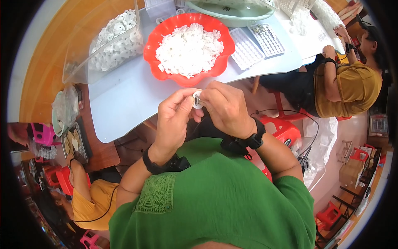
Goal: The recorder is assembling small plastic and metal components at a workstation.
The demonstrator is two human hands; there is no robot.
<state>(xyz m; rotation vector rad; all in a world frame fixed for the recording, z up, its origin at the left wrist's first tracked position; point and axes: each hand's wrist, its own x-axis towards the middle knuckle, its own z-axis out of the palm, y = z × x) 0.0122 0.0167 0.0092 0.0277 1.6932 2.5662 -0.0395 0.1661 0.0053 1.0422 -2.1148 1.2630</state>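
Observation:
Between both hands, in front of my chest, is a small round white plastic piece (197, 100) with a dark metallic centre. My left hand (178, 114) pinches its left side between thumb and fingers. From the right, the fingertips of my right hand (226, 106) press at the piece's middle; whether they also hold a tiny part is hidden. Just beyond the hands, a red scalloped bowl (150, 54) full of small white translucent plastic pieces (190, 50) stands on the light blue table (124, 95). Several white round parts (118, 39) fill a clear bin at the far left.
Two white trays (246, 49) with rows of small parts lie right of the bowl. A pale green basin (232, 16) stands behind it. People in yellow shirts sit at the right (348, 89) and lower left (97, 203). A red stool (282, 130) stands by my right arm.

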